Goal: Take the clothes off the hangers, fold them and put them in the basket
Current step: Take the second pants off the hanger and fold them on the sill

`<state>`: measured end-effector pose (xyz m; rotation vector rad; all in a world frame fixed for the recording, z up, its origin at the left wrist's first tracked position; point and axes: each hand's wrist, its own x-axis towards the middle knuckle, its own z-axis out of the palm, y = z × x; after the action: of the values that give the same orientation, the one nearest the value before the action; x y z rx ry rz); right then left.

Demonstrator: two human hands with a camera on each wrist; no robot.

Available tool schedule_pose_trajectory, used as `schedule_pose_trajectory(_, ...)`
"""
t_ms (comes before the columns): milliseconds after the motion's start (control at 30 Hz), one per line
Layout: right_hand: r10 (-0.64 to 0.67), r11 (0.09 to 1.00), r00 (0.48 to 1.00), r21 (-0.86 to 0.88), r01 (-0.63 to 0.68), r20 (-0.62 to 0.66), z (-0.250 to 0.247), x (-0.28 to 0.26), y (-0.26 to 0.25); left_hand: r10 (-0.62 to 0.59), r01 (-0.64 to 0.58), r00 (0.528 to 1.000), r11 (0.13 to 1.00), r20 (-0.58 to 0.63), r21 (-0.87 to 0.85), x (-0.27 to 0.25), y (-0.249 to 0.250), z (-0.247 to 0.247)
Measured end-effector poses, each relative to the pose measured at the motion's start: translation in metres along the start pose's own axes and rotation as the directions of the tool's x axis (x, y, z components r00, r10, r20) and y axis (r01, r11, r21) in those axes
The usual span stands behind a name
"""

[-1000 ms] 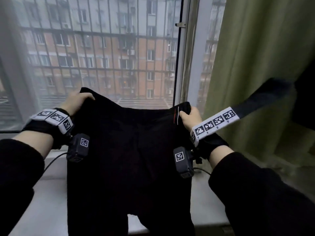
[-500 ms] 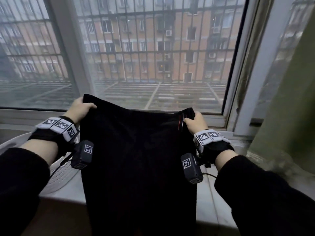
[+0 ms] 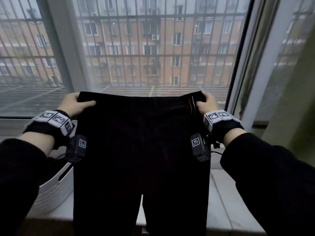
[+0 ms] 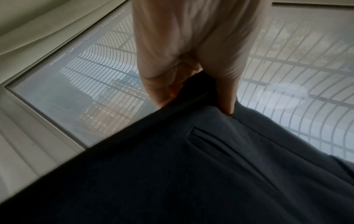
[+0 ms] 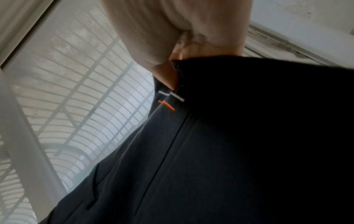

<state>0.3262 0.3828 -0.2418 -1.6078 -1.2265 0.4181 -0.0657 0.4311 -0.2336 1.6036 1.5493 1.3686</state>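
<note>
A pair of black trousers (image 3: pixel 139 142) hangs spread out in front of the window, held up by the waistband, its two legs dropping below the sill. My left hand (image 3: pixel 77 103) pinches the waistband's left corner, thumb on the near face. My right hand (image 3: pixel 203 103) pinches the right corner beside a small white and orange tag (image 3: pixel 191 106). The wrist views show the same grips: left hand (image 4: pixel 193 84) on the dark cloth (image 4: pixel 191 174), right hand (image 5: pixel 170 63) on the trousers (image 5: pixel 229 151) just above the tag (image 5: pixel 169 100). A white basket (image 3: pixel 51 189) stands at the lower left. No hanger is in view.
A white windowsill (image 3: pixel 226 201) runs under the trousers. The barred window (image 3: pixel 153 48) fills the background, with its white frame (image 3: pixel 262 68) and a green curtain (image 3: pixel 296 99) at the right.
The view has swung left from the curtain to the window and the basket has come into sight. Both hands keep their grip and hold the waistband more level and stretched.
</note>
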Motion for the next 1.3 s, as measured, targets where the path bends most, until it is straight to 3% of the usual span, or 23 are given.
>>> schedule_pose_trajectory(133,0.063,0.997,0.993,-0.042,-0.068,-0.105,-0.004,-0.005,-0.009,-0.040,0.040,0.999,0.999,-0.034,0.009,-0.007,0.016,0.015)
schedule_pose_trajectory(233,0.025,0.999,0.994,-0.040,-0.029,-0.110,0.001,-0.013,-0.025,-0.053,0.053,0.998,0.999,0.017,-0.010,-0.020,0.043,0.037)
schedule_pose_trajectory(367,-0.040,0.998,0.999,0.040,0.040,-0.005,0.019,-0.028,-0.051,-0.034,0.045,0.994,0.994,0.105,-0.099,-0.035,0.076,0.074)
schedule_pose_trajectory(467,-0.101,0.992,0.990,0.087,0.093,0.096,0.032,-0.040,-0.071,0.051,-0.014,0.986,0.974,0.158,-0.227,-0.049,0.104,0.104)
schedule_pose_trajectory(600,-0.177,0.973,0.965,0.182,0.143,0.192,0.040,-0.048,-0.086,0.163,-0.097,0.957,0.960,0.240,-0.263,-0.064,0.128,0.127)
schedule_pose_trajectory(700,-0.153,0.968,0.954,0.233,0.092,0.257,0.036,-0.048,-0.091,0.119,-0.030,0.940,0.962,0.320,-0.270,-0.068,0.130,0.126)
schedule_pose_trajectory(833,-0.133,0.933,0.902,0.360,-0.026,0.410,0.029,-0.057,-0.096,0.097,0.002,0.927,0.964,0.361,-0.265,-0.067,0.127,0.118)
schedule_pose_trajectory(1000,-0.147,0.931,0.808,0.357,-0.082,0.570,0.017,-0.062,-0.094,0.169,-0.106,0.935,0.972,0.313,-0.208,-0.062,0.123,0.110)
schedule_pose_trajectory(1067,-0.128,0.932,0.838,0.354,-0.082,0.531,0.012,-0.054,-0.091,0.195,-0.126,0.919,0.969,0.342,-0.214,-0.059,0.123,0.104)
schedule_pose_trajectory(1200,-0.055,0.946,0.972,0.323,-0.022,0.229,0.005,-0.027,-0.074,0.251,-0.132,0.900,0.936,0.357,-0.326,-0.056,0.136,0.086)
schedule_pose_trajectory(1300,0.011,0.980,0.979,0.192,-0.052,0.206,-0.002,-0.019,-0.060,0.315,-0.174,0.898,0.895,0.306,-0.412,-0.053,0.154,0.072)
